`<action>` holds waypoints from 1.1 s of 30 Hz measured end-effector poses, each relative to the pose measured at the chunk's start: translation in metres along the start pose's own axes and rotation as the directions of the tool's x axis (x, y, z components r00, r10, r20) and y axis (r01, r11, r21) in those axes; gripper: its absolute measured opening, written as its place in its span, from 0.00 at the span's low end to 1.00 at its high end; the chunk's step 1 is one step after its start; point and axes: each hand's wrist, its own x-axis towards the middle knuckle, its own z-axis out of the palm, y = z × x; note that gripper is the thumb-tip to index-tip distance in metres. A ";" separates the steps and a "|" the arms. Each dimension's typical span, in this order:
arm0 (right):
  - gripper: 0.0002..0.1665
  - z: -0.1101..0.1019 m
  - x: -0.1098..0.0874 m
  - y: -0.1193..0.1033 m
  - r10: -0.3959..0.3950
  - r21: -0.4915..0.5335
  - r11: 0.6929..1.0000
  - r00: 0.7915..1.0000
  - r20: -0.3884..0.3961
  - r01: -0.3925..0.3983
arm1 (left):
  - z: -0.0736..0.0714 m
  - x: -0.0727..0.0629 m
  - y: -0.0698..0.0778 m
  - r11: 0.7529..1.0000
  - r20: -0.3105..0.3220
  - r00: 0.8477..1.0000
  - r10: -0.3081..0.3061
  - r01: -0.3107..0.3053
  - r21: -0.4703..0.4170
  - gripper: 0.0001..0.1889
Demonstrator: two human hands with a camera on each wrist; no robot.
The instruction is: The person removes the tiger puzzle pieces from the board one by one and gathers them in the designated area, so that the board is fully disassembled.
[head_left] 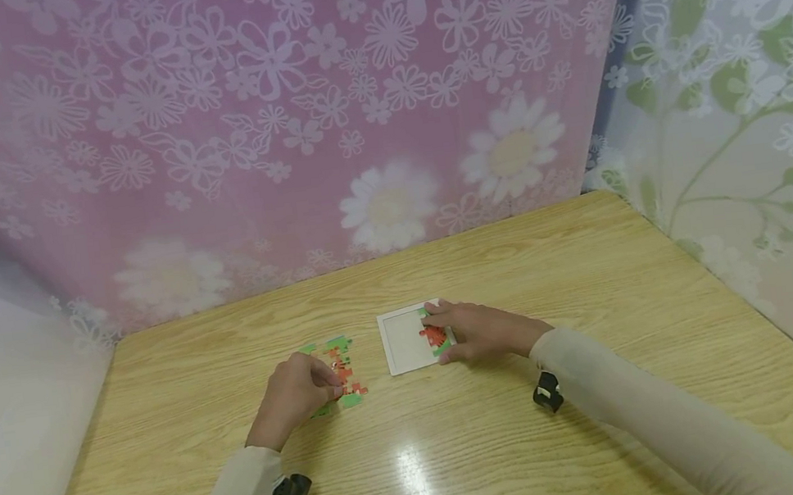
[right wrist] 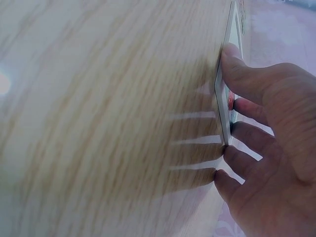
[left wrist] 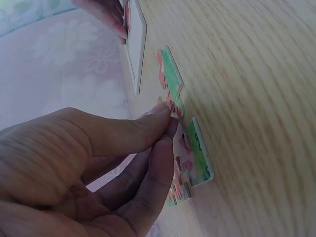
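Observation:
Loose jigsaw puzzle pieces (head_left: pixel 342 342) in green, red and white lie in a cluster on the table, left of a square white puzzle tray (head_left: pixel 404 341). Joined red and green pieces (head_left: pixel 437 336) fill the tray's right side. My left hand (head_left: pixel 300 387) is over the cluster, thumb and fingers pinching a puzzle piece mostly hidden by the fingertips. In the left wrist view, a green-edged piece (left wrist: pixel 200 153) lies just beyond those fingertips. My right hand (head_left: pixel 481 329) holds the tray's right end, with the thumb (right wrist: pixel 234 64) on the near edge and the fingers around the side.
The wood-grain table (head_left: pixel 540 444) reflects a bright light near its front. A pink flowered backdrop (head_left: pixel 278 130) stands along the back edge, with pale flowered panels at both sides. Each wrist wears a black camera mount (head_left: pixel 548 392).

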 end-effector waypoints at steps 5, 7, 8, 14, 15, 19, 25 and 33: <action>0.43 0.001 0.000 0.002 0.006 0.001 1.000 1.000 -0.002 -0.006 | 0.000 0.001 0.003 1.000 0.001 1.000 0.013 -0.013 -0.008 0.05; 0.43 0.000 -0.001 0.002 0.012 -0.004 1.000 1.000 -0.001 -0.012 | 0.000 0.002 0.005 1.000 -0.005 1.000 0.030 -0.030 -0.009 0.05; 0.43 0.000 -0.001 0.002 0.012 -0.007 1.000 1.000 -0.001 -0.012 | 0.000 0.003 0.007 0.999 -0.011 0.999 0.045 -0.045 -0.009 0.05; 0.42 -0.002 -0.003 0.001 0.018 -0.028 0.999 1.000 -0.002 -0.018 | 0.000 0.007 0.021 0.995 -0.012 0.996 0.091 -0.091 -0.032 0.03; 0.42 -0.002 -0.003 0.001 0.018 -0.029 0.999 1.000 -0.003 -0.018 | 0.000 0.008 0.023 0.995 -0.006 0.996 0.087 -0.087 -0.039 0.03; 0.42 -0.003 -0.006 0.002 0.009 -0.024 1.000 1.000 -0.013 -0.009 | 0.001 0.012 0.033 0.994 0.004 0.996 0.094 -0.094 -0.047 0.03; 0.40 -0.005 -0.015 0.008 0.024 -0.019 0.999 0.999 -0.046 -0.025 | 0.007 0.023 0.047 0.989 -0.004 0.990 0.139 -0.139 -0.044 0.03; 0.36 -0.004 -0.023 0.013 0.025 -0.012 1.000 0.997 -0.071 -0.025 | 0.020 0.042 0.067 0.985 -0.001 0.987 0.163 -0.163 -0.061 0.03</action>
